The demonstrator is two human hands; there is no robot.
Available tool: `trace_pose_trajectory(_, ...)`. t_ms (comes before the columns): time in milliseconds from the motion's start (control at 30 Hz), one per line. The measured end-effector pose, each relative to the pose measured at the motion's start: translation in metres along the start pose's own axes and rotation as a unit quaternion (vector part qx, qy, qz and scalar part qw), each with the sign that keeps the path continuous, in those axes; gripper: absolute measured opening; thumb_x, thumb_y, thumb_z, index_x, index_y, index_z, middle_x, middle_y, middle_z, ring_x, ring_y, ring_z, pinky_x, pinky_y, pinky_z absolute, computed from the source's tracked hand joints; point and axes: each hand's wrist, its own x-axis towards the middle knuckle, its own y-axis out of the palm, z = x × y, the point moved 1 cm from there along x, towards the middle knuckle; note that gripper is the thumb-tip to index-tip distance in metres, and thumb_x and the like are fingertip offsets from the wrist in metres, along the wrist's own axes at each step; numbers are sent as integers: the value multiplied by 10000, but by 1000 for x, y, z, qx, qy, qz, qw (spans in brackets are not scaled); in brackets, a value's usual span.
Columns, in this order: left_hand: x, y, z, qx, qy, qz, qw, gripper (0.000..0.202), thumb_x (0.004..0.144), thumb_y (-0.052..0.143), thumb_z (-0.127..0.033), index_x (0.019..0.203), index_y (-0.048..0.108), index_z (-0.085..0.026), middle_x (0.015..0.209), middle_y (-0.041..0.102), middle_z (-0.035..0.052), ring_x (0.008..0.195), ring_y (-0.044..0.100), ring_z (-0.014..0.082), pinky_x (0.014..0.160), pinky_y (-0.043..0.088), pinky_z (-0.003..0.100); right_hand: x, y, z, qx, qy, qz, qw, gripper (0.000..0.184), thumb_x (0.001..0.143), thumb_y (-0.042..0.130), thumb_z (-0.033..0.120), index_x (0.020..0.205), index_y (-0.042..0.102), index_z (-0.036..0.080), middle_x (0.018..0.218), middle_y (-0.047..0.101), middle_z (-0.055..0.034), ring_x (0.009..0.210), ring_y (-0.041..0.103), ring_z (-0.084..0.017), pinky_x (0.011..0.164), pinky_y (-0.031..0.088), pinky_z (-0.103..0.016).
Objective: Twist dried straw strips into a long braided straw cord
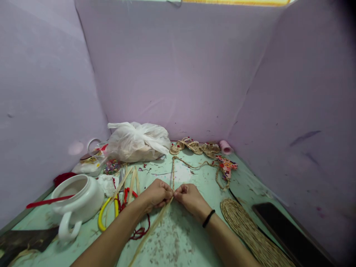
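Note:
My left hand [156, 193] and my right hand [189, 195] meet at the middle of the pale green table [189, 174], both with fingers pinched closed. Between them they grip a thin plaited straw cord [173, 172] that runs away from me toward the back wall. Loose straw strands [151, 230] trail from the pinch back toward me along my left forearm. A black band circles my right wrist.
A white pot [79, 204] with a red stick stands at the left, yellow-handled scissors [107, 213] beside it. A white plastic bag [137, 141], straw sandals [194, 146] and a pink spool [225, 147] lie at the back. A woven oval sole [250, 233] and a black phone [289, 233] lie on the right.

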Motion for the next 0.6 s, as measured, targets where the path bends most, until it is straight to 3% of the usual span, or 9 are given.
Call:
trace_pose_trajectory(100, -3, -3, -3, 53, -7, 25, 998, 110, 540, 448, -170, 439, 480, -140, 341, 385, -46, 269, 259, 43, 322, 134, 196, 4, 1, -9, 20, -24, -21, 999, 101, 573, 507, 152, 475, 490, 137, 398, 400, 51, 386, 295, -44, 392, 191, -197)
trace_pose_trajectory(233, -8, -9, -9, 180, -52, -45, 981, 119, 543, 485, -178, 440, 518, -129, 306, 337, -51, 301, 236, 49, 357, 156, 203, 3, 5, -14, 45, -14, -21, 999, 60, 547, 498, 154, 496, 520, 134, 402, 459, 34, 390, 334, -54, 399, 208, -197)
trace_pose_trajectory(333, -15, -2, -11, 268, -85, -75, 957, 123, 553, 494, -197, 480, 566, -129, 336, 376, -28, 341, 313, 79, 379, 208, 211, -1, 7, -13, 93, 6, -25, 995, 44, 539, 488, 157, 516, 519, 136, 398, 458, 36, 378, 322, -55, 393, 201, -201)
trace_pose_trajectory(400, -21, 10, -12, 336, -68, -113, 932, 134, 573, 490, -197, 527, 596, -128, 411, 465, 10, 416, 418, 112, 415, 256, 217, -4, 9, -10, 132, 17, -36, 990, 20, 528, 484, 146, 512, 495, 143, 389, 430, 48, 370, 305, -51, 390, 192, -200)
trace_pose_trajectory(500, -32, 32, -13, 451, -17, -195, 871, 187, 610, 469, -169, 678, 637, -126, 631, 597, 91, 607, 547, 178, 491, 314, 233, -8, 11, -7, 171, 30, -54, 983, 27, 509, 473, 124, 512, 470, 151, 385, 407, 60, 362, 293, -48, 387, 181, -203)
trace_pose_trajectory(600, -37, 41, -15, 507, 3, -193, 840, 218, 630, 464, -155, 754, 642, -130, 750, 621, 130, 702, 579, 208, 536, 343, 241, -9, 12, -6, 189, 41, -37, 980, 44, 499, 449, 115, 501, 477, 149, 377, 401, 60, 352, 278, -47, 388, 169, -212)
